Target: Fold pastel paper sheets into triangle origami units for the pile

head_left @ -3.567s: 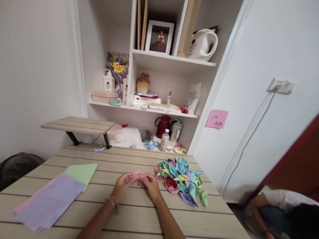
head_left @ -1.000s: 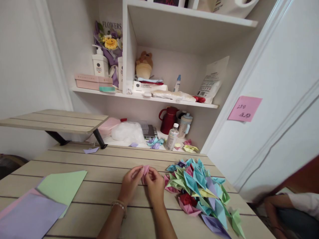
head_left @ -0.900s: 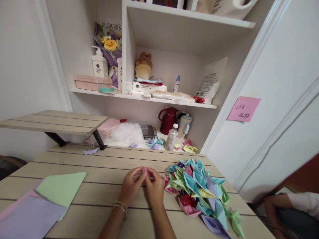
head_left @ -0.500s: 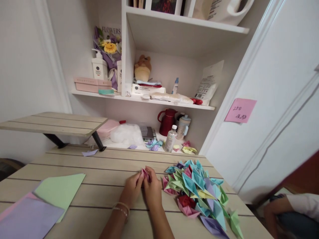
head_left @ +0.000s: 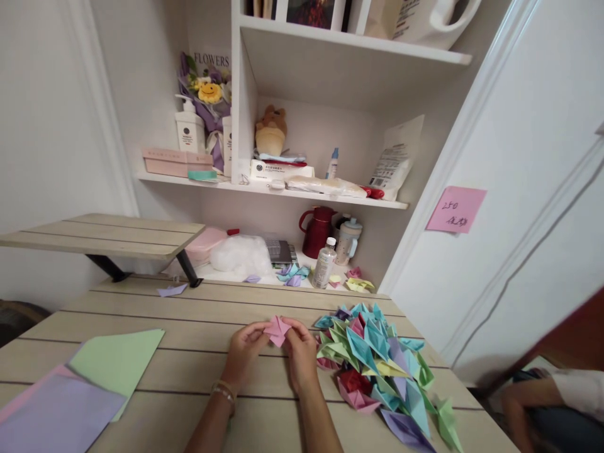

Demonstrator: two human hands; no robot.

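Note:
Between my two hands is a small pink folded paper (head_left: pixel 277 331), held just above the wooden table (head_left: pixel 184 377). My left hand (head_left: pixel 246 345) pinches its left side, and my right hand (head_left: pixel 300 350) grips its right side; both are closed on it. Several folded lines and points show on the paper, facing up. Close to my right hand lies a heap of folded paper boats (head_left: pixel 377 352) in blue, green, pink, yellow and purple. On the left, flat paper sheets rest in a stack, a green sheet (head_left: pixel 117 362) and a purple sheet (head_left: pixel 66 412) among them.
A raised wooden shelf (head_left: pixel 104 234) stands at the table's back left, with a purple folded paper (head_left: pixel 172 290) near its leg. Behind the table are a clear bottle (head_left: pixel 324 264), a red jug (head_left: pixel 317 231) and a plastic bag (head_left: pixel 241 255). At right, a person's arm (head_left: pixel 533 396) shows.
My hands have moved slightly apart. The pink paper, narrow and mostly covered by fingers before, now shows a wider, opened-out face.

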